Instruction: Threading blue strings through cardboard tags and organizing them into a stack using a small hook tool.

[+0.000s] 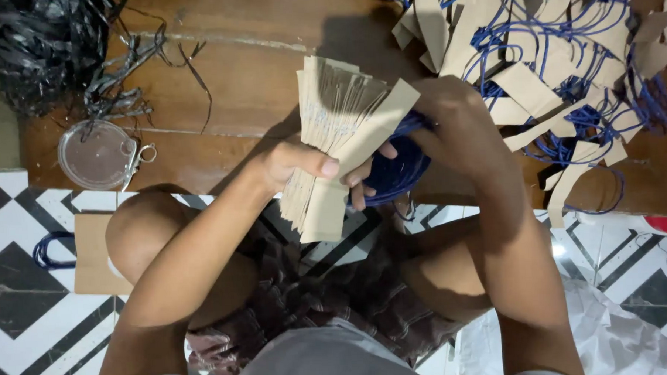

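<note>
A view from above looks down on a person seated on a black-and-white patterned tile floor [27,294], knees bent, at the near edge of a low brown wooden board [234,87].

Both hands are closed around a thick stack of tan cardboard strips [332,143], held upright in the middle of the scene just above the knees. The left hand [292,163] grips the stack from the left, thumb pressed across the front strip. The right hand [449,124] wraps the right side, its fingers curled into a bunch of dark blue cord loops [395,167] that hang off the strips. The stack touches both hands and sits between them.

Judging by how things lie, the gathering looks partly done. A good many strips are already bundled in the hands. A loose heap of tan cardboard strips tangled with blue cord [558,61] remains on the board at the far right, well apart from the left hand and just beyond the right one. That heap looks at least as large as the bundle, so much appears left.

On the far left lies a clump of shiny black plastic ribbon [40,42]. Near it sits a round clear plastic lid [94,154] with a pair of metal scissors [137,159] at its right edge. On the floor at the near left lies a flat tan cardboard piece with a blue cord handle [92,255], partly hidden by the left knee.
</note>
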